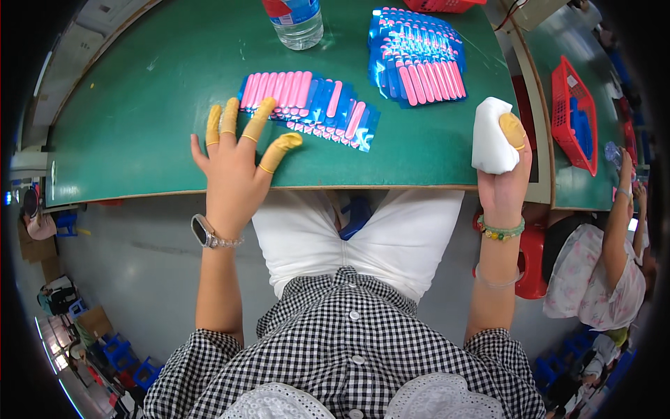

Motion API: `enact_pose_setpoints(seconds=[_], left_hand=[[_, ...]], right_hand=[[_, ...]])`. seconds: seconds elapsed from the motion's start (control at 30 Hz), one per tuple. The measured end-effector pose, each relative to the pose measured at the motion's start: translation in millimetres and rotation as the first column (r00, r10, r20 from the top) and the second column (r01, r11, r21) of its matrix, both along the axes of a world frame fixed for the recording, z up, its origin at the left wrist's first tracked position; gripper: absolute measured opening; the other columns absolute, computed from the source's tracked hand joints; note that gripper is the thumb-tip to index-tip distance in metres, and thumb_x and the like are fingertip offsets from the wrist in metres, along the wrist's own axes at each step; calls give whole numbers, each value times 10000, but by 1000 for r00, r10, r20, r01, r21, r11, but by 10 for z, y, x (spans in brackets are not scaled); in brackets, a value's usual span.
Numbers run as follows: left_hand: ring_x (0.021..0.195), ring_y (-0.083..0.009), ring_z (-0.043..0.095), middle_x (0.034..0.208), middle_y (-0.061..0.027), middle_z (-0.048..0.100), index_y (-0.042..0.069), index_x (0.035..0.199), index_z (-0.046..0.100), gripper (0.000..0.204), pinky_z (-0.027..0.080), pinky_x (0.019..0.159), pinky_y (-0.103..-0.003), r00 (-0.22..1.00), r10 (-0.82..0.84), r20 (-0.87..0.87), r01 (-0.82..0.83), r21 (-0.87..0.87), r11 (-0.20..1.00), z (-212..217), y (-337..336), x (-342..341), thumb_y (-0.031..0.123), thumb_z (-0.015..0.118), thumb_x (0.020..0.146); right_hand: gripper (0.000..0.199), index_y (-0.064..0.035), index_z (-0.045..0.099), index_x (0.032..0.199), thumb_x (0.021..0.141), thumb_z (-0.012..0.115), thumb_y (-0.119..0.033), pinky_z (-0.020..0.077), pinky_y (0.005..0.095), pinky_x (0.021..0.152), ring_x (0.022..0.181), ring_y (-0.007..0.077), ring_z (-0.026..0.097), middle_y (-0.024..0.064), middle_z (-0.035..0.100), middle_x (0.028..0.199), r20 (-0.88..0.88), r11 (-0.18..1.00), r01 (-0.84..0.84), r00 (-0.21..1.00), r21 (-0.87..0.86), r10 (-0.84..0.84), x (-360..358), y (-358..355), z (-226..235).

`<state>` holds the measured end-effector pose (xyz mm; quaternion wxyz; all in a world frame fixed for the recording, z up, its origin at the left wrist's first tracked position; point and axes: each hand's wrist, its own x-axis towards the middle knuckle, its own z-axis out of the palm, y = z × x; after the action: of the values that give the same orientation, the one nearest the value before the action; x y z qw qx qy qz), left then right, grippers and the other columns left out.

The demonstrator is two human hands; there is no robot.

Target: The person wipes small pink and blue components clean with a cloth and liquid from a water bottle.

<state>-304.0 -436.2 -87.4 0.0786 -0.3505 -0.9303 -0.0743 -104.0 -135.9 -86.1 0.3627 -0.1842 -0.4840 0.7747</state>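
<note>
My left hand (237, 164) lies with its fingers spread, yellow finger cots on several of them. Its fingertips reach the near left edge of a fanned row of blue film pieces (317, 105) that bear pink rounded strips. Whether they press on the film I cannot tell. My right hand (504, 187) grips a folded white cloth (493, 140) at the table's near right edge, with a yellow cot on the thumb. Beyond it is a second, larger stack of blue film pieces with pink strips (419, 63), overlapping in rows.
The green table (139, 133) curves around me. A clear water bottle (296, 24) stands at the far side. At the far right edge is part of a red basket (447, 4); another red basket (574, 115) with blue contents sits on the neighbouring table, where a co-worker's arm (615, 230) reaches in.
</note>
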Motion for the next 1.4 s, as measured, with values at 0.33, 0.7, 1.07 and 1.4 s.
enact_pose_setpoints(seconds=[0.33, 0.7, 1.07, 1.4], left_hand=[[1451, -414, 293, 1552, -171, 386, 253, 1498, 495, 654, 106, 1145, -663, 990, -103, -95, 118, 167, 979, 28, 280, 235, 517, 647, 920], [1358, -305, 427, 1294, -96, 570, 156, 1332, 648, 675, 129, 1143, -698, 852, -513, -105, 523, 157, 837, 128, 1362, 614, 636, 617, 858], [1426, -281, 397, 1436, -60, 548, 172, 1375, 612, 682, 47, 1160, -689, 803, -594, 40, 583, 152, 798, 115, 1102, 853, 635, 596, 875], [1456, -326, 362, 1528, -126, 464, 269, 1353, 636, 646, 32, 1158, -687, 806, -590, 43, 572, 197, 796, 107, 1117, 792, 650, 629, 832]], right_hand=[[335, 9, 546, 1321, 998, 575, -76, 566, 344, 940, 1105, 196, 663, 94, 646, 1247, -153, 999, 52, 987, 1, -51, 54, 187, -190], [305, 5, 576, 1282, 996, 607, -95, 573, 323, 914, 1071, 174, 670, 89, 661, 1206, -237, 998, 53, 970, -19, -56, -14, 29, -136], [249, 54, 706, 1079, 919, 733, -135, 521, 211, 618, 746, 70, 650, 50, 702, 882, 454, 807, -37, 841, 589, -293, -76, 68, 387], [265, -5, 734, 1019, 866, 723, -221, 534, 382, 649, 713, 318, 693, 170, 716, 853, 531, 449, -336, 727, 828, -436, -114, -5, 290]])
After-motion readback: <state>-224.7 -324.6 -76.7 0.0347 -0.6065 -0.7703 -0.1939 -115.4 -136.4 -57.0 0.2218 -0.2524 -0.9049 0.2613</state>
